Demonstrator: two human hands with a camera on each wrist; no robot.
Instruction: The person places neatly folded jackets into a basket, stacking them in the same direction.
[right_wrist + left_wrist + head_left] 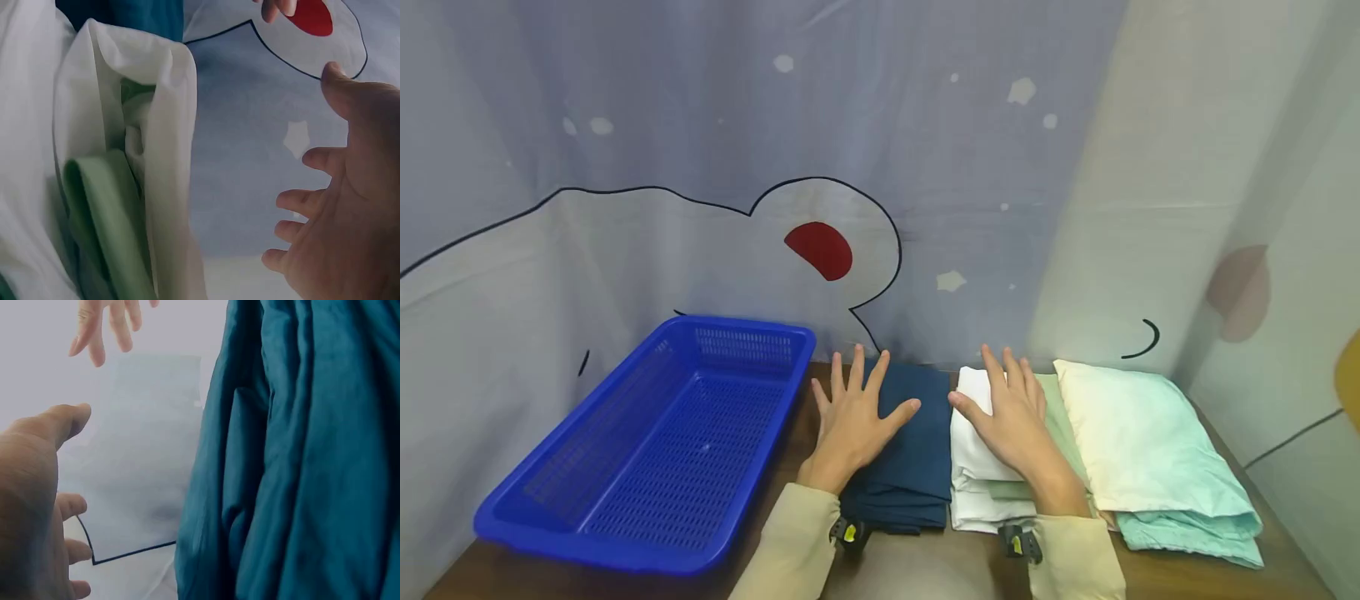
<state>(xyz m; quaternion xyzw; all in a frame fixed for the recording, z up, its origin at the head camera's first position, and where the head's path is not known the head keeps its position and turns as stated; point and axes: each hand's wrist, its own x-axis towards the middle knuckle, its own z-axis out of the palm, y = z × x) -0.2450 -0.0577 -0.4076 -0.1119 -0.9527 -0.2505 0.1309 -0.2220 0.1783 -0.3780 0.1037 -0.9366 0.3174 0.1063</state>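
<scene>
Hovering (outspread): left hand (853,429) over navy cloth (917,454); right hand (1013,423), white cloth (972,457).

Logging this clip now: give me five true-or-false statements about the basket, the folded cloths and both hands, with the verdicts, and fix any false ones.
1. The blue plastic basket stands to the left of the folded dark-blue cloth. True.
2. The left hand grips the basket's rim. False: it is spread and holds nothing.
3. The right hand has its fingers spread apart. True.
4. The folded yellow-and-mint cloth lies between the basket and the dark-blue cloth. False: it lies at the right end of the row.
5. The folded white cloth lies between the dark-blue and yellow-and-mint cloths. True.
</scene>
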